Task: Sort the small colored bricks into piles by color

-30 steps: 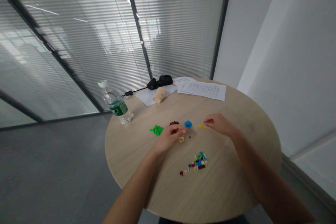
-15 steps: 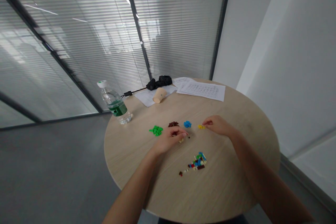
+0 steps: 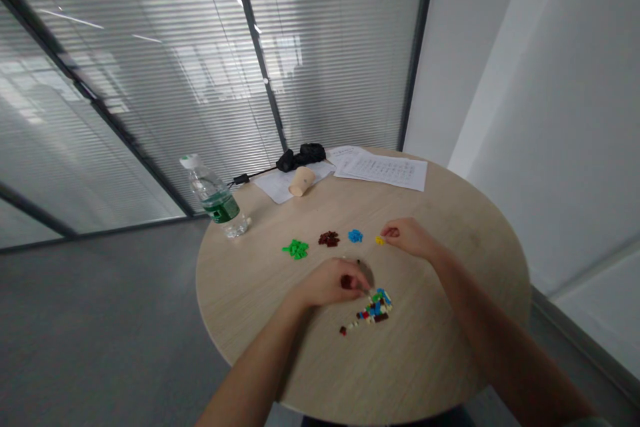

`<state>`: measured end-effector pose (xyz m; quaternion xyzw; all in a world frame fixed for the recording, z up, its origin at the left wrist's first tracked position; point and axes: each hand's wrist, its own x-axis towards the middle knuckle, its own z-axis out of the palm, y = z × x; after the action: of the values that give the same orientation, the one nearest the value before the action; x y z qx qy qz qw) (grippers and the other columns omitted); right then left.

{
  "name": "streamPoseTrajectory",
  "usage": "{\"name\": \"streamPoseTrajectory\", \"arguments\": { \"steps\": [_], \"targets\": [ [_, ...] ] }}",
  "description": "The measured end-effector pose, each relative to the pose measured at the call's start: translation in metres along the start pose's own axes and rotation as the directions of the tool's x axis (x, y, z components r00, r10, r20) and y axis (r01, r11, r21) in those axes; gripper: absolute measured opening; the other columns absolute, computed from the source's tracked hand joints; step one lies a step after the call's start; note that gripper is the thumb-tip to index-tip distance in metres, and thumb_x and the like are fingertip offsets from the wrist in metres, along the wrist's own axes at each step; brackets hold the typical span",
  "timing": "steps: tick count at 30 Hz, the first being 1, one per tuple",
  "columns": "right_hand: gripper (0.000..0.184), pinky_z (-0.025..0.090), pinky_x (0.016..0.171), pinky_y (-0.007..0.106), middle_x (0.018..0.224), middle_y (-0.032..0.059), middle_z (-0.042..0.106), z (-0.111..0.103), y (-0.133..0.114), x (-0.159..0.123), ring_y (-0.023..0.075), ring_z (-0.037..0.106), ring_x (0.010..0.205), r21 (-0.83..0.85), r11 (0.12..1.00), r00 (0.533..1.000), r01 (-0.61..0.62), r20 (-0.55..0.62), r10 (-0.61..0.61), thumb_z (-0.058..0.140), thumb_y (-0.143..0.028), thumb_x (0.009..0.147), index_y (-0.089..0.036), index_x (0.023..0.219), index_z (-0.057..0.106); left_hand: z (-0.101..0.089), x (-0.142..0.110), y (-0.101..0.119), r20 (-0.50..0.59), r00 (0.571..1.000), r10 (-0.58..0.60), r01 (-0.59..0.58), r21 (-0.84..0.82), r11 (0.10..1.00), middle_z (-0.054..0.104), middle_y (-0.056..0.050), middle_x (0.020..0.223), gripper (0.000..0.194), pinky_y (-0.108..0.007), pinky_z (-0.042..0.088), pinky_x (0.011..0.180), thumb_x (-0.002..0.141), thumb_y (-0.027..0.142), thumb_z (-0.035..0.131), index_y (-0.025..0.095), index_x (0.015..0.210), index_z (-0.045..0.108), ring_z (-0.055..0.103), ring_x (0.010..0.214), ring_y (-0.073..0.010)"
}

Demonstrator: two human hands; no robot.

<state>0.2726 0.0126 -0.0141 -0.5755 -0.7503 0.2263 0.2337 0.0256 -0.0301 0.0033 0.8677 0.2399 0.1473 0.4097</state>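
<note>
From here, my left hand [image 3: 327, 283] hangs over a long scatter of small multicoloured plastic bricks [image 3: 374, 308], its fingers curled toward the thumb around a dark red brick [image 3: 346, 282]. Blur hides whether the brick is truly pinched, so I cannot tell. A firm fingertip pinch would suit a piece this small, lifted straight up to clear its neighbours. The scatter lies just below and ahead of that grip, its long axis pointing from lower left to upper right. My right hand [image 3: 407, 237] is loosely curled, fingertips just beside a few yellow plastic bricks [image 3: 381, 241], with no hold I can confirm. Beyond the left grip, a heap of green plastic bricks [image 3: 296, 249], a heap of dark red plastic bricks [image 3: 329, 239] and a heap of blue plastic bricks [image 3: 355, 235] stand in a row on the round pale wood table [image 3: 480, 340].
</note>
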Motion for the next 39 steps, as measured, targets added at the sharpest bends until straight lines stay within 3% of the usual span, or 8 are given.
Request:
{"name": "streamPoseTrajectory", "arguments": {
  "steps": [8, 15, 22, 26, 30, 35, 39],
  "targets": [
    [0.015, 0.045, 0.064, 0.025, 0.080, 0.0075, 0.072, -0.002, -0.017, -0.003, 0.0166, 0.063, 0.070, 0.005, 0.998, 0.990, 0.058, -0.128, -0.057, 0.057, -0.021, 0.079, -0.015, 0.080, 0.071, 0.002, 0.004, 0.003, 0.020, 0.994, 0.111, -0.113, 0.209, 0.971, 0.057, 0.000, 0.071, 0.010, -0.020, 0.039, 0.061, 0.077, 0.020, 0.065, 0.015, 0.083, 0.072, 0.051, 0.063, -0.0085],
    [0.015, 0.044, 0.063, 0.025, 0.078, 0.0063, 0.072, -0.001, -0.024, -0.005, 0.0156, 0.062, 0.068, 0.016, 0.995, 0.984, 0.093, -0.155, -0.090, 0.057, -0.022, 0.079, -0.016, 0.077, 0.070, 0.007, 0.004, 0.006, 0.039, 0.996, 0.082, -0.090, 0.303, 0.949, 0.060, 0.001, 0.073, 0.010, -0.019, 0.039, 0.064, 0.078, 0.018, 0.062, 0.018, 0.081, 0.071, 0.053, 0.066, -0.0085],
    [0.016, 0.045, 0.064, 0.026, 0.079, 0.0068, 0.072, 0.003, -0.023, -0.004, 0.0161, 0.062, 0.069, 0.054, 0.992, 0.983, 0.114, -0.150, -0.105, 0.057, -0.025, 0.080, -0.016, 0.079, 0.071, 0.006, 0.005, 0.008, 0.018, 0.998, 0.059, -0.062, 0.277, 0.959, 0.061, 0.001, 0.073, 0.012, -0.019, 0.037, 0.062, 0.075, 0.011, 0.058, 0.016, 0.076, 0.068, 0.052, 0.065, -0.0082],
    [0.016, 0.046, 0.066, 0.026, 0.081, 0.0069, 0.072, 0.005, -0.021, -0.003, 0.0165, 0.062, 0.070, 0.055, 0.989, 0.977, 0.139, -0.168, -0.128, 0.057, -0.025, 0.080, -0.017, 0.080, 0.071, -0.008, -0.001, 0.005, -0.161, 0.987, -0.005, 0.044, 0.240, 0.970, 0.060, 0.001, 0.071, 0.016, -0.019, 0.036, 0.058, 0.076, 0.008, 0.053, 0.015, 0.079, 0.066, 0.050, 0.062, -0.0088],
    [0.016, 0.045, 0.066, 0.026, 0.081, 0.0070, 0.071, 0.006, -0.023, -0.004, 0.0164, 0.062, 0.070, 0.067, 0.986, 0.976, 0.151, -0.166, -0.139, 0.058, -0.025, 0.080, -0.017, 0.081, 0.071, -0.026, -0.010, -0.001, -0.387, 0.917, -0.090, 0.200, 0.254, 0.946, 0.060, -0.001, 0.076, 0.013, -0.020, 0.037, 0.060, 0.078, 0.012, 0.051, 0.015, 0.078, 0.063, 0.052, 0.066, -0.0101],
    [0.015, 0.043, 0.063, 0.024, 0.079, 0.0056, 0.070, 0.009, -0.035, -0.008, 0.0144, 0.059, 0.068, 0.093, 0.967, 0.969, 0.239, -0.092, -0.231, 0.057, -0.023, 0.080, -0.017, 0.081, 0.071, -0.029, -0.010, -0.009, -0.379, 0.911, -0.160, 0.298, 0.339, 0.892, 0.062, -0.002, 0.080, 0.013, -0.022, 0.040, 0.064, 0.076, 0.011, 0.052, 0.016, 0.077, 0.064, 0.054, 0.069, -0.0118],
    [0.014, 0.041, 0.060, 0.023, 0.074, 0.0043, 0.069, 0.014, -0.045, -0.012, 0.0132, 0.058, 0.064, 0.150, 0.961, 0.968, 0.232, 0.066, -0.244, 0.058, -0.021, 0.077, -0.016, 0.081, 0.071, -0.026, -0.007, -0.010, -0.378, 0.903, -0.204, 0.351, 0.373, 0.859, 0.064, -0.003, 0.082, 0.015, -0.023, 0.042, 0.066, 0.076, 0.013, 0.053, 0.016, 0.081, 0.066, 0.056, 0.071, -0.0132]
  ]
}}
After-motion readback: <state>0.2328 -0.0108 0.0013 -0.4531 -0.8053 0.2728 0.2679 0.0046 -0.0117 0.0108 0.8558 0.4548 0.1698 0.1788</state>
